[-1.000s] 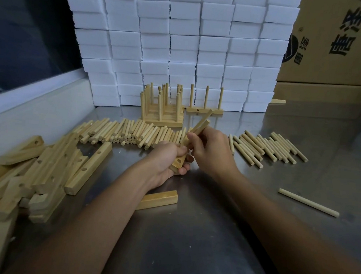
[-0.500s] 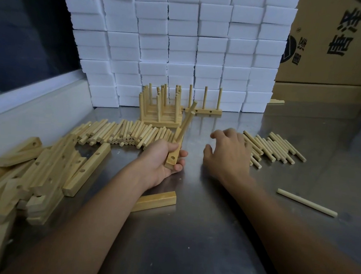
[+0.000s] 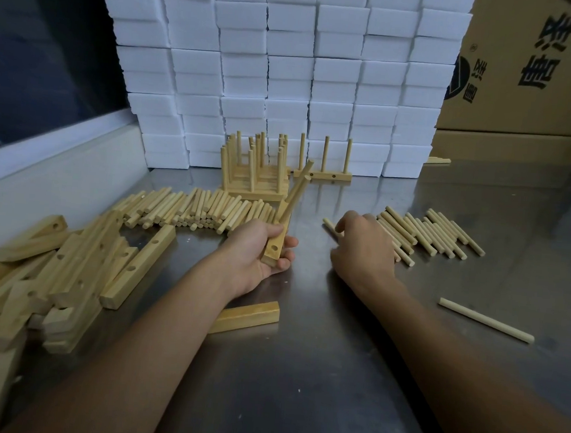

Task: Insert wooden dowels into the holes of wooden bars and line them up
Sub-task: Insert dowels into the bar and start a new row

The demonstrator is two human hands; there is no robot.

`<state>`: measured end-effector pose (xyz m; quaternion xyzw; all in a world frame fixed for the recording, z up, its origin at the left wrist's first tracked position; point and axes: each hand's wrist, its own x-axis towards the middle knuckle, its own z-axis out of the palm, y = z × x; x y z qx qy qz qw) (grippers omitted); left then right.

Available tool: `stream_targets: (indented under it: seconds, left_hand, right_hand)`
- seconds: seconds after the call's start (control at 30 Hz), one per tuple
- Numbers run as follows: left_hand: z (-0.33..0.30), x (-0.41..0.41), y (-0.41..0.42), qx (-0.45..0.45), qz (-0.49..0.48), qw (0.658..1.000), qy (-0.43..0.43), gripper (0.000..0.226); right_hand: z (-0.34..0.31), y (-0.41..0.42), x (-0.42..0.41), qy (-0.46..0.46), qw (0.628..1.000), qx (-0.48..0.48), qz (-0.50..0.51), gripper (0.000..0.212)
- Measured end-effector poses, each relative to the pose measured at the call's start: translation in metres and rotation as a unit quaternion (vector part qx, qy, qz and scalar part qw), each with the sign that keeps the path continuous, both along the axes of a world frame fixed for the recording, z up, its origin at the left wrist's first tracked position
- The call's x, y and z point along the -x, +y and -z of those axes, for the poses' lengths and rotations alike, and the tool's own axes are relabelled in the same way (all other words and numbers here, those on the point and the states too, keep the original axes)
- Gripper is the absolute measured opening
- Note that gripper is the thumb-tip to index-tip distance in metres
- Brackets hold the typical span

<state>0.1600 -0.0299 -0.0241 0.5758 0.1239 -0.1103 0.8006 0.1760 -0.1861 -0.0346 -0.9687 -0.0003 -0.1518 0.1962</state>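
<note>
Several finished bars (image 3: 254, 176) already stand at the back of the metal table (image 3: 316, 372), packed close together with their dowels pointing up, and just to the right of them one more finished bar (image 3: 322, 175) stands alone with three upright dowels. So a part of the work is done, but much is left. On the left lies a big heap of empty bars (image 3: 68, 267), their holes open, and one single bar (image 3: 243, 316) lies near the left forearm. Many loose dowels wait in a long row (image 3: 192, 209) behind the left hand and in a second group (image 3: 426, 234) on the right; one dowel (image 3: 486, 320) lies apart at the right side.

The left hand (image 3: 257, 255) grips the bar in work (image 3: 281, 236) by its lower end, fingers curled around it, and the bar is tilted up and away. One hole near the lower end is plainly empty. At the far end one dowel (image 3: 302, 176) seems to sit in it already, but the view there is crowded and I cannot be sure how many holes are filled.

The right hand (image 3: 365, 246) rests on the near edge of the right group, fingers bent down over the dowels; whether it already pinches one I cannot tell. I judge the present step is to fetch the next dowel for this bar, and afterwards the bar must go to the line at the back.
</note>
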Motion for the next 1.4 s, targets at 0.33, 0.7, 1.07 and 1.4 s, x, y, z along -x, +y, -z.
stream_targets:
  seconds: [0.33, 0.7, 1.07, 1.4]
  left_hand:
    - [0.001, -0.003, 0.000, -0.004, -0.048, 0.999, -0.017, 0.029]
    - [-0.002, -0.001, 0.004, 0.071, -0.057, 0.996, 0.015, 0.021]
    - [-0.003, 0.002, 0.002, 0.077, -0.018, 0.997, 0.001, 0.037]
    - [0.000, 0.002, 0.002, 0.052, -0.007, 0.998, -0.021, 0.036]
  right_hand:
    - [0.004, 0.003, -0.004, 0.002, 0.999, -0.039, 0.007, 0.020]
    - [0.008, 0.010, -0.002, -0.036, 0.882, -0.453, -0.123, 0.010]
    - [0.002, 0.028, 0.009, 0.084, 0.788, -0.568, -0.222, 0.020]
    - [-0.006, 0.028, 0.013, 0.007, 0.881, -0.377, -0.286, 0.001]
